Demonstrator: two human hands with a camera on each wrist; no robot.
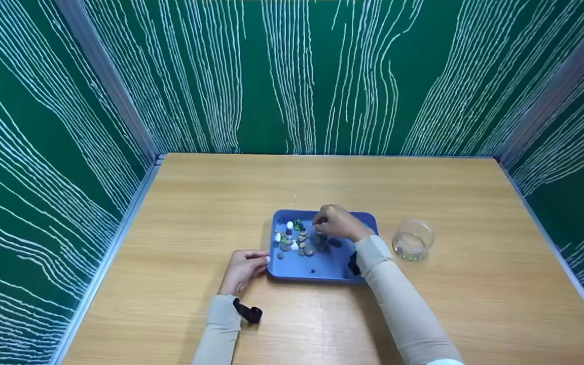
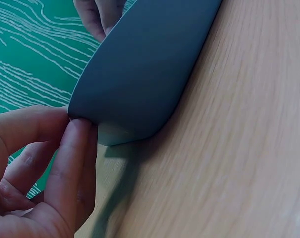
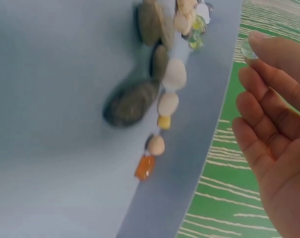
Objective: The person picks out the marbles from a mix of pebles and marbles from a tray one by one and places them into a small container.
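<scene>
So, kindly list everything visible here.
Tray: 1, blue, on table
Table: 1, brown, under tray
Stones: many, brown, grey, white, in tray
Marbles: several, green, in tray
Coloured pieces: 2, orange and yellow, in tray
Container: 1, transparent, right of tray
Beads: several, greenish, in container
Panels: 3, white-lined green, around table
Sleeves: 2, beige, over table
Straps: 2, black, at sleeves
Left hand: 1, gripping tray rim
Right hand: 1, over tray, holding clear marble

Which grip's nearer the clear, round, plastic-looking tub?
Right. The right grip is over the blue rectangular tray, left of the tub. The left grip is farther off, holding the tray's left edge, across the tray from the tub.
</scene>
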